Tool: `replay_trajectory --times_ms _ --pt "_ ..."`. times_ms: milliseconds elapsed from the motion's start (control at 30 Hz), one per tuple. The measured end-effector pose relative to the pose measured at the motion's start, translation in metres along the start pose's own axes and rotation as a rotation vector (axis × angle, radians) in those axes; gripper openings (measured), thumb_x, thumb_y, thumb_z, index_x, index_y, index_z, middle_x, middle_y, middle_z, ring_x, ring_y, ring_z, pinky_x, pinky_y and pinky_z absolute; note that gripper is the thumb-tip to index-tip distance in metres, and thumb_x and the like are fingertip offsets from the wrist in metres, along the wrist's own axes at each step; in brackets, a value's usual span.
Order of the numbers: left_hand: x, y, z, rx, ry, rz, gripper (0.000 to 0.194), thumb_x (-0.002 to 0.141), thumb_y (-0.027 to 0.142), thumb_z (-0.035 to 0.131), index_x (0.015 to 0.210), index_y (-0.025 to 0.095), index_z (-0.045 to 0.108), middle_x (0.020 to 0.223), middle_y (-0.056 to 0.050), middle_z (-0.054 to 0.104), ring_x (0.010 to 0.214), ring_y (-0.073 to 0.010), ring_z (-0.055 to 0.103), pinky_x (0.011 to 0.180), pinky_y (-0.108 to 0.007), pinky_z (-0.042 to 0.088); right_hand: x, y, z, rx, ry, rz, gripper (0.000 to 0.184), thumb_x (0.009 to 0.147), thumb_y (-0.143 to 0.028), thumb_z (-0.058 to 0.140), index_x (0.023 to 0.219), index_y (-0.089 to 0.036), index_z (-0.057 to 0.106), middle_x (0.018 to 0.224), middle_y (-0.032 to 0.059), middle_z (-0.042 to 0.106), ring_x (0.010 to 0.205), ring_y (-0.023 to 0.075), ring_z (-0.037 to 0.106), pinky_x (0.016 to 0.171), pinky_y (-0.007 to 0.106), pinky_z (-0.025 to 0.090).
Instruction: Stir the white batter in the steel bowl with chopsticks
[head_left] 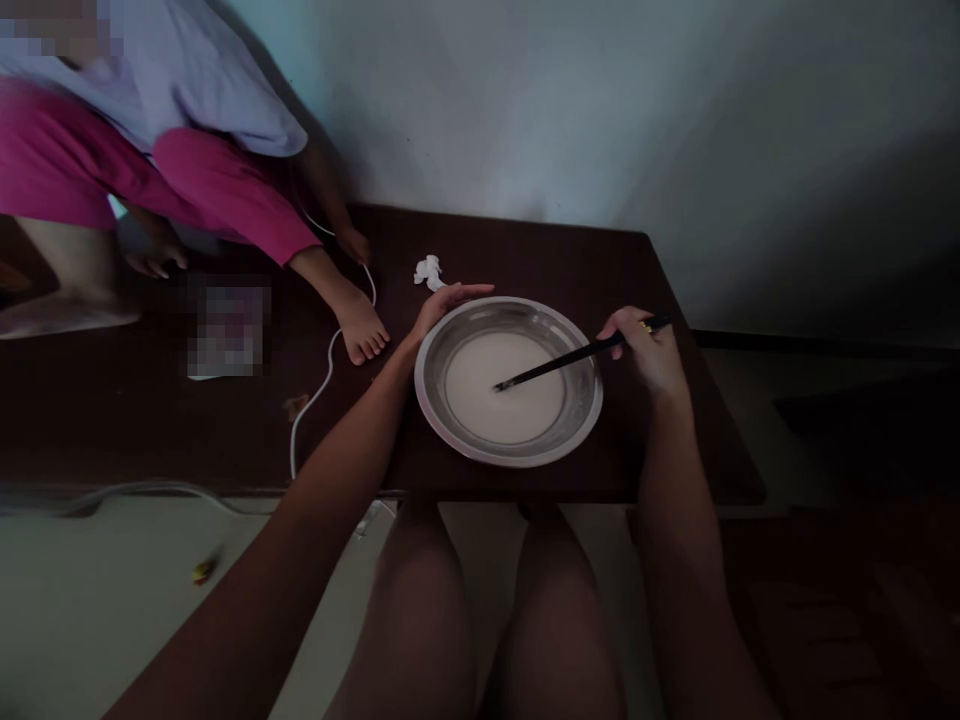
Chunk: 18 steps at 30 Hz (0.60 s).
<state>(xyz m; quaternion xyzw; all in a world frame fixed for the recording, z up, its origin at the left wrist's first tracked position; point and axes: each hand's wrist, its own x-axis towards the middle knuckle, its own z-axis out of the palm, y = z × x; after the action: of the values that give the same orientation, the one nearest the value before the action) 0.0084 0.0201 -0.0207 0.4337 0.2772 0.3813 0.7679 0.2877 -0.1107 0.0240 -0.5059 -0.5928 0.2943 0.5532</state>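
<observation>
A wide metal basin [430,402] stands on the dark wooden table, with a pale, milky liquid [480,400] in its bottom. My left hand [450,300] lies against the basin's far left rim, its fingers stretched out along the outside. Black chopsticks [562,358] with gold marks near the top slant down into the basin, and their tips dip into the liquid. Around their upper end my right hand [641,345] is closed, above the right rim. Whether it is one chopstick or two pressed together is hard to tell.
The dark table [675,440] meets a pale wall behind. Crumpled white tissue [428,271] lies beyond the basin. To the left, a person in pink trousers [232,190] sits on the tabletop, a hand on a white cable [330,370]. A blurred-out device [229,325] lies near their foot.
</observation>
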Motion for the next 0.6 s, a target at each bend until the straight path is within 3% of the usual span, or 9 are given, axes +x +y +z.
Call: replay_trajectory --times_ms 167,367,533,600 --pt "-0.0011 0.0005 0.0008 -0.005 -0.005 -0.005 0.043 0.088 0.038 0.047 0.111 0.009 0.069 0.099 -0.011 0.073 0.094 -0.0231 0.067 0.093 -0.036 0.048 0.0012 0.0020 -0.0017 0.019 0.141 -0.040 0.042 0.085 -0.054 0.061 0.059 -0.020 0.066 0.049 -0.0036 0.051 0.044 0.0067 0.041 0.047 0.025 0.032" --pt "-0.0019 0.0003 0.0014 0.031 0.002 0.011 0.045 0.088 0.038 0.044 0.112 0.010 0.070 0.099 -0.011 0.073 0.096 -0.0237 0.067 0.093 -0.036 0.047 0.0011 0.0032 -0.0004 -0.027 0.010 -0.009 0.042 0.084 -0.055 0.060 0.062 -0.021 0.068 0.050 -0.0030 0.052 0.048 0.0085 0.045 0.052 0.026 0.036" --pt "-0.0023 0.0001 0.0025 0.040 0.003 0.003 0.046 0.088 0.039 0.045 0.114 0.011 0.069 0.101 -0.011 0.073 0.098 -0.0254 0.067 0.093 -0.038 0.047 0.0018 0.0048 -0.0025 -0.036 0.176 -0.015 0.046 0.084 -0.060 0.058 0.059 -0.022 0.065 0.049 -0.0026 0.051 0.045 0.0092 0.042 0.048 0.026 0.034" --pt "-0.0019 0.0000 0.0023 0.027 0.000 0.008 0.046 0.087 0.039 0.045 0.113 0.010 0.070 0.102 -0.012 0.073 0.098 -0.0251 0.067 0.093 -0.037 0.048 0.0008 0.0032 -0.0025 -0.020 0.153 -0.008 0.048 0.083 -0.061 0.057 0.057 -0.021 0.063 0.051 -0.0019 0.053 0.044 0.0087 0.041 0.047 0.026 0.033"
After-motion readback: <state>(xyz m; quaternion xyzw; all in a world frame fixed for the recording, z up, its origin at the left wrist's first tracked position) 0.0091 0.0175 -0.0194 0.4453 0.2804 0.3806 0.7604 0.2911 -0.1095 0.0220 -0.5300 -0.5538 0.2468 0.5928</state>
